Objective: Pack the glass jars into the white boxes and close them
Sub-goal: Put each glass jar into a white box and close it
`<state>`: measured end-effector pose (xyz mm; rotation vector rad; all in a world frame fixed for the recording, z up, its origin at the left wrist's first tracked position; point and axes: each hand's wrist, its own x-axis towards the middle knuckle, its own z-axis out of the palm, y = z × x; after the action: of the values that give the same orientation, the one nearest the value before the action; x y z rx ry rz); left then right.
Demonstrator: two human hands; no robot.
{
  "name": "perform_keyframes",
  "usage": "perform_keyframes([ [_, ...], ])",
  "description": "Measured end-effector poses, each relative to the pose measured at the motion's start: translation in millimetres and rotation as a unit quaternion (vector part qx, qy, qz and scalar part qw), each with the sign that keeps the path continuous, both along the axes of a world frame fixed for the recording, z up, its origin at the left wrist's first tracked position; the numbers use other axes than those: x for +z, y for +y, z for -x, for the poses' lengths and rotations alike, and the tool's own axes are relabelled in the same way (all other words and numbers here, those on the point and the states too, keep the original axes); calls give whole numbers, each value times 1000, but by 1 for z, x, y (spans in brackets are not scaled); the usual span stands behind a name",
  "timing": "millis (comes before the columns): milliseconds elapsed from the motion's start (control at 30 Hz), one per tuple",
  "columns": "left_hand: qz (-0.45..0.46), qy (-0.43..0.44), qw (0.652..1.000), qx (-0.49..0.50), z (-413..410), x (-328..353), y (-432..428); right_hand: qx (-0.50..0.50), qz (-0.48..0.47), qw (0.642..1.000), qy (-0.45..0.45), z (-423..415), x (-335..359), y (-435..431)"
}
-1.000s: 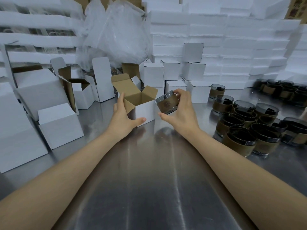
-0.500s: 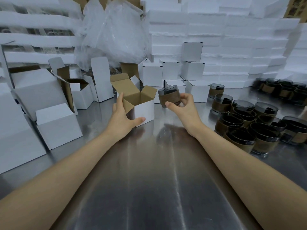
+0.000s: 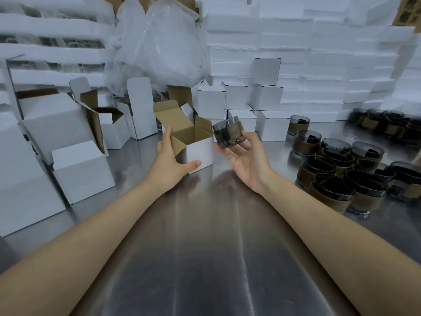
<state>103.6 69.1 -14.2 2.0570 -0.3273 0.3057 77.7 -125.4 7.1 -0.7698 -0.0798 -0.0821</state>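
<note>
Jar [image 3: 229, 132] is being pinched between thumb and fingers of the right hand [image 3: 247, 161] at frame centre, just right of the open box [image 3: 199, 150], which is being gripped by the left hand [image 3: 169, 164] on the table [image 3: 205, 247].

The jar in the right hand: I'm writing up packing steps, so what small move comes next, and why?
Probably shift the jar left over the open box and lower it in. The right hand holds it beside the box's right flap, not yet over the opening; the left hand holds the box, whose flaps stand open.
</note>
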Motion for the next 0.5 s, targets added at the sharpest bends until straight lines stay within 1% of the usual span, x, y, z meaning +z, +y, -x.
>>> perform_keyframes([
  [133, -4, 0, 1000, -6, 0, 0, -1, 2, -18, 1000, 16, 0, 2, -7],
  [367, -5, 2, 1000, -3, 0, 1, -1, 40, -66, 995, 67, 5, 4, -7],
  [500, -4, 3, 1000, -5, 0, 1, -1, 53, -84, 993, 70, 4, 4, -9],
])
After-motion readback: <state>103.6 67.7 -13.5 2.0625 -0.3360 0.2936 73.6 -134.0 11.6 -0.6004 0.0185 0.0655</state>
